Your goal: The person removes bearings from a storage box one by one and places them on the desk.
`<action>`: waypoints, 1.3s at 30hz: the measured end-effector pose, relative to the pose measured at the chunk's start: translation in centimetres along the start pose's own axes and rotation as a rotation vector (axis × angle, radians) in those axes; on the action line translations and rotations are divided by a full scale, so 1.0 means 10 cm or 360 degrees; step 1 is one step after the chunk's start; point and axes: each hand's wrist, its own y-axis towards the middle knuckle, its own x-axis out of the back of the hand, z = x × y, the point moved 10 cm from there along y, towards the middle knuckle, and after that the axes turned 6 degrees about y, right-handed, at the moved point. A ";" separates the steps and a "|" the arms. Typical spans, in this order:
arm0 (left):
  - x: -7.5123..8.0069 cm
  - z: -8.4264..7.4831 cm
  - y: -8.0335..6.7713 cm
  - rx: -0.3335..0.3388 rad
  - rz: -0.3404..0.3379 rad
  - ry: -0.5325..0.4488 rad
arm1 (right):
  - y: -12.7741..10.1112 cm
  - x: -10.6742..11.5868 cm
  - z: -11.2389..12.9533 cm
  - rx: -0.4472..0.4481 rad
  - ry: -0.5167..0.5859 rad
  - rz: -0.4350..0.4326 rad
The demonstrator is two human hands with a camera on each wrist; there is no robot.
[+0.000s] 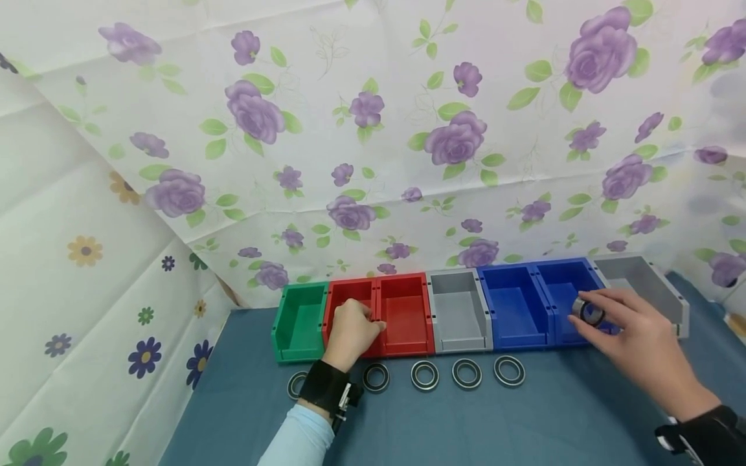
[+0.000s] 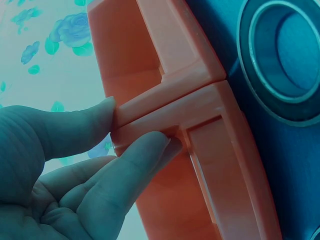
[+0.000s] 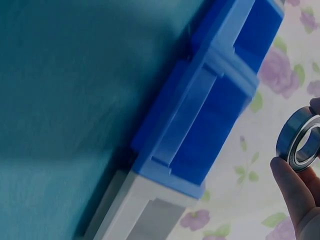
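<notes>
My left hand is at the divide between the left red bin and the right red bin. In the left wrist view its thumb and fingers pinch the adjoining red walls at their top edge. On the other side, my right hand holds a metal ball bearing between thumb and fingers, over the right blue bin. The right wrist view shows that bearing at its right edge, gripped by its outer ring, with part of the hand cut off.
Several larger bearings lie in a row before the bins, one near the middle. A green bin, a grey bin, the left blue bin and another grey bin complete the row. Behind hangs a flowered cloth.
</notes>
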 end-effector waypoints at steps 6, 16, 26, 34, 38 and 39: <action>0.01 0.01 -0.01 0.0018 -0.0005 0.0010 | -0.12 -0.09 0.15 0.0059 0.0061 0.0023; 0.02 0.02 0.00 0.0020 -0.0026 0.0030 | -0.38 -0.36 0.29 0.0115 0.0036 0.0133; 0.00 0.01 0.01 -0.0001 0.0003 0.0012 | -0.56 -0.66 0.22 -0.0014 0.0052 0.0314; 0.00 0.01 0.01 0.0006 -0.0005 0.0022 | -0.65 -0.83 0.13 -0.0111 0.0011 0.0510; 0.01 0.00 0.00 -0.0002 -0.0012 0.0016 | -0.66 -0.88 0.10 -0.0136 0.0001 0.0589; 0.01 0.00 0.00 -0.0004 -0.0012 0.0015 | -0.65 -0.89 0.09 -0.0154 0.0004 0.0614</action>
